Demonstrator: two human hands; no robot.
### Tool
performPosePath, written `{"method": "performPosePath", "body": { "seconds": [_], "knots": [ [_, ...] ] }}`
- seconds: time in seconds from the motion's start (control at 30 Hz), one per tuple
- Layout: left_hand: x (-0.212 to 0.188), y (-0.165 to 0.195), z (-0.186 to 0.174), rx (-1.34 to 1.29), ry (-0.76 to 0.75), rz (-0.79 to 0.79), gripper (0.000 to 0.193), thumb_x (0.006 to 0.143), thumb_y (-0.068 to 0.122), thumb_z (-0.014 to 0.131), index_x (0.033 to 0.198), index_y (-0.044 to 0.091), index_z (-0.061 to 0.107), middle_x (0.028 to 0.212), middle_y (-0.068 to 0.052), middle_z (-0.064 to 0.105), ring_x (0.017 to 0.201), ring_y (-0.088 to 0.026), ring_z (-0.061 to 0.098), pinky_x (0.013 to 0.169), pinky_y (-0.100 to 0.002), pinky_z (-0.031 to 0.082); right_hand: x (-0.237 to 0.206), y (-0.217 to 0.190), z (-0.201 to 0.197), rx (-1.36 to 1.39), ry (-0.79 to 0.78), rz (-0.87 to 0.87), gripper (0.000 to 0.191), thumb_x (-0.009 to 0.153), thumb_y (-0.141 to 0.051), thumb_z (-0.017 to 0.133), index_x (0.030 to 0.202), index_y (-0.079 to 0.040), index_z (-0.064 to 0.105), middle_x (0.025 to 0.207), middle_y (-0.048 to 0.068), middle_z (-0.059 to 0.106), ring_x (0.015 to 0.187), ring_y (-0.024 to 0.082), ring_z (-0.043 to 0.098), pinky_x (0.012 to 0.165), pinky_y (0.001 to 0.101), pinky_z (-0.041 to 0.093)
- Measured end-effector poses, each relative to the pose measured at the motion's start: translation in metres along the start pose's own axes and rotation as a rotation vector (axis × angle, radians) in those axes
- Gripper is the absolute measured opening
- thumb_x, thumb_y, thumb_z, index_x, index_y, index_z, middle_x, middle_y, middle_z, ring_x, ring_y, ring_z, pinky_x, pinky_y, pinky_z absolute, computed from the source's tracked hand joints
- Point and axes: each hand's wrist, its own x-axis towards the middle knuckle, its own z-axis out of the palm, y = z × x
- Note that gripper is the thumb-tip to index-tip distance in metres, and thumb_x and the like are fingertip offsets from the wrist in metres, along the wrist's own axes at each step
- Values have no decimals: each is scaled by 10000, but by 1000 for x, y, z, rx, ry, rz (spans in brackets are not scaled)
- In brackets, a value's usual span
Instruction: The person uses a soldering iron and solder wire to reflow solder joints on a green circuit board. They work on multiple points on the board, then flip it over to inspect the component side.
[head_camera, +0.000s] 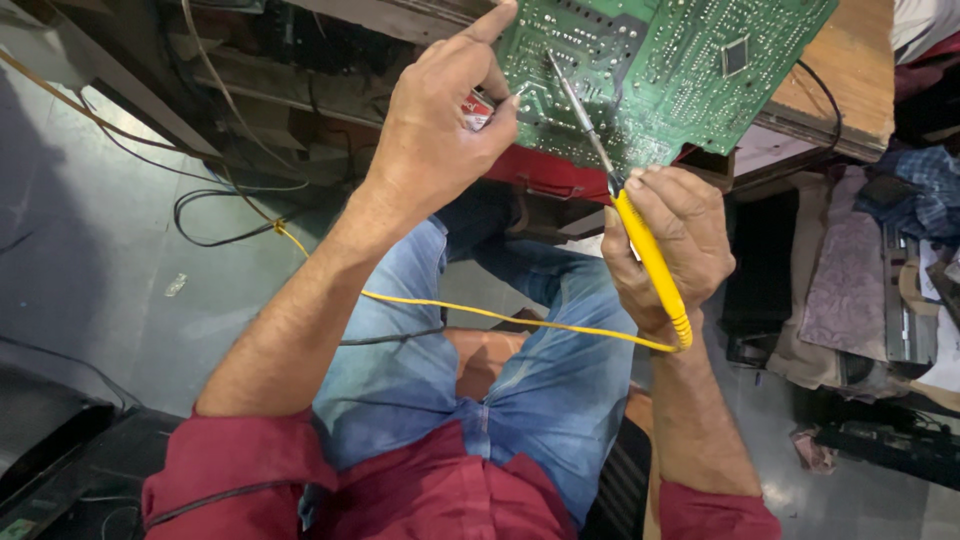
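Observation:
A green circuit board (680, 70) is tilted up at the top of the head view, solder side towards me. My left hand (445, 125) grips its left edge, thumb pointing up, and pinches a thin wire against the board. My right hand (675, 245) is closed around a yellow-handled soldering iron (650, 255). The iron's metal tip (565, 85) touches the board near its left part. A yellow cord (480, 312) runs from the iron's handle across my lap to the left.
A wooden bench (850, 90) carries the board at top right. Dark cables (215, 215) lie on the grey floor at left. Cloth and boxes (880, 280) are piled at right. My knees in blue jeans (500, 370) fill the centre.

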Motion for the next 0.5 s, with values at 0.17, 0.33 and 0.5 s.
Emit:
{"method": "performPosePath", "body": {
  "seconds": [0.17,0.33,0.5],
  "knots": [
    [-1,0,0,7,-5,-10,190,885,22,778,924,19,592,1506,-161,592,1235,-367,653,1057,-418,514,0,2,0,8,0,-7,281,919,41,817,1178,10,713,1169,152,713,1139,337,689,984,385,573],
    [-1,-1,0,7,-9,-5,194,884,24,780,923,19,590,1510,-166,588,1243,-372,649,1066,-422,509,-1,4,2,13,9,3,283,924,43,815,1186,12,712,1180,156,713,1140,339,690,990,386,574],
    [0,-2,1,13,0,19,194,885,22,782,930,24,594,1512,-163,582,1263,-374,645,1084,-427,504,-1,4,0,36,23,13,281,922,45,805,1184,9,708,1182,148,710,1148,331,693,992,377,579]
  ]
}}
